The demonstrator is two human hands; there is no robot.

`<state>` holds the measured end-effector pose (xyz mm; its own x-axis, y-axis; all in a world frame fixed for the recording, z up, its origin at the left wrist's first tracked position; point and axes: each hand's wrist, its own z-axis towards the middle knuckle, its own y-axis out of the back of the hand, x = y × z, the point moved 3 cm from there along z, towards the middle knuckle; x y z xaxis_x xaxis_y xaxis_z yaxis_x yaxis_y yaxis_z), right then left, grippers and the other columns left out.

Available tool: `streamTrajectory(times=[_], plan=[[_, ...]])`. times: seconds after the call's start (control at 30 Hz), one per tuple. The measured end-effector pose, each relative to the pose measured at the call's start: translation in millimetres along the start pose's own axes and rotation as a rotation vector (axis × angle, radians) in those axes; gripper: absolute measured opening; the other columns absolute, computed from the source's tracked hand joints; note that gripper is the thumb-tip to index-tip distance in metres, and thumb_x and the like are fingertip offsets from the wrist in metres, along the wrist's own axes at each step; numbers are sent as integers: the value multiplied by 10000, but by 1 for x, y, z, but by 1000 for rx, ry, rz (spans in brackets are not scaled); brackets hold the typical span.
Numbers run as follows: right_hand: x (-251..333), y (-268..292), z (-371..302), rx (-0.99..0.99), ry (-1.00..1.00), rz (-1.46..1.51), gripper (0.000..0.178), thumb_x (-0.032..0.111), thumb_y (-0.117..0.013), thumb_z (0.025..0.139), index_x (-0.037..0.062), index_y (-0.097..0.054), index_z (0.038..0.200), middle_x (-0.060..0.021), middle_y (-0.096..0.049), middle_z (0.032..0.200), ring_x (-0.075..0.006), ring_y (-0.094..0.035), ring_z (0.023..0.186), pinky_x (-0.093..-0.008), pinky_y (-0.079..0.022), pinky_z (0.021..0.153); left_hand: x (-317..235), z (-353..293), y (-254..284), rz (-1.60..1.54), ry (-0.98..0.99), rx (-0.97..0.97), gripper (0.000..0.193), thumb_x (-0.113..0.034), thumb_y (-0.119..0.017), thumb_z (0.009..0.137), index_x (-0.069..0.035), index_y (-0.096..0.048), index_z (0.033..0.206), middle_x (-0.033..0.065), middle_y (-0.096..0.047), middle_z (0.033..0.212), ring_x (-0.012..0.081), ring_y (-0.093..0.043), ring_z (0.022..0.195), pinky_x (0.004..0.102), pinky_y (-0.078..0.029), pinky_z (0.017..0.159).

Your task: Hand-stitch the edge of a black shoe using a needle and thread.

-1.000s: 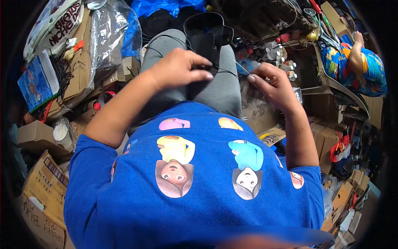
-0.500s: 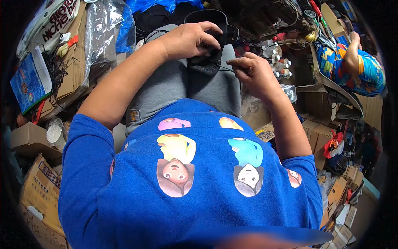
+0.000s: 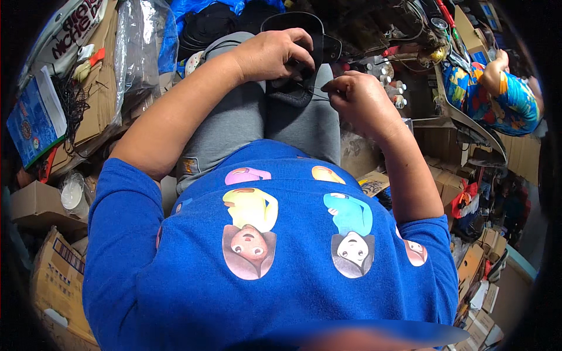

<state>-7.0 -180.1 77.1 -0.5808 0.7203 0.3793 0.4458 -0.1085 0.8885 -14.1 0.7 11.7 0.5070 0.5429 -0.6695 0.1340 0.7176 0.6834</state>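
Observation:
A black item [image 3: 293, 97] with a curved, padded-looking lower end rests over my knees. Its wide upper part has a thin, pale-lit rim; its exact kind cannot be told. My left hand [image 3: 276, 55] is bent round this item from the left, thumb below and fingers over its side. A thin dark cord [image 3: 316, 93] runs from the item's lower right side to my right hand [image 3: 361, 98]. There the thumb and forefinger are pinched on the cord, with the other fingers curled in. Dark shade hides where the cord meets the item.
Grey trousers [image 3: 234, 117] cover my legs under the work. Several small capped bottles [image 3: 393, 88] stand beyond my right hand. At far right sits another person in a bright patterned shirt [image 3: 494, 96]. Flattened cardboard [image 3: 105, 76] and a blue book [image 3: 35, 120] lie at left.
The black item has tilted slightly, and the cord between it and my right hand shows more plainly. Both hands keep their grips, with only small shifts. The other person has moved a little.

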Motion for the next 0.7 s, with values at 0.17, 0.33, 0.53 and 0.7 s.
streamTrajectory(times=[0.17,0.33,0.53,0.7], plan=[[14,-8,5,-46,84,-240,203,130,-606,746,63,-703,911,-169,-631,815,-344,-631,804,-422,-510,772,3,1,-1,-33,2,15,281,-78,-757,683,-166,-702,944,51,-549,1149,242,-609,985,331,-523,848],[-16,-2,10,68,-14,124,306,30,-621,750,150,-715,1016,-118,-596,851,-267,-622,810,-354,-489,728,2,1,0,-35,10,-7,280,-84,-761,679,-167,-702,940,54,-552,1134,241,-606,983,332,-519,840],[-51,-20,19,197,-62,517,270,32,-621,805,121,-709,1044,-31,-612,860,-132,-583,872,-266,-468,770,2,2,-1,-30,-29,-6,290,-76,-759,669,-166,-704,939,53,-550,1134,238,-614,955,331,-523,815],[-51,-43,19,113,-79,740,196,40,-660,808,63,-703,999,-45,-643,917,-92,-584,840,-241,-479,761,1,3,-3,-23,-13,15,298,-80,-767,656,-153,-700,938,58,-551,1132,239,-622,935,332,-521,813]])
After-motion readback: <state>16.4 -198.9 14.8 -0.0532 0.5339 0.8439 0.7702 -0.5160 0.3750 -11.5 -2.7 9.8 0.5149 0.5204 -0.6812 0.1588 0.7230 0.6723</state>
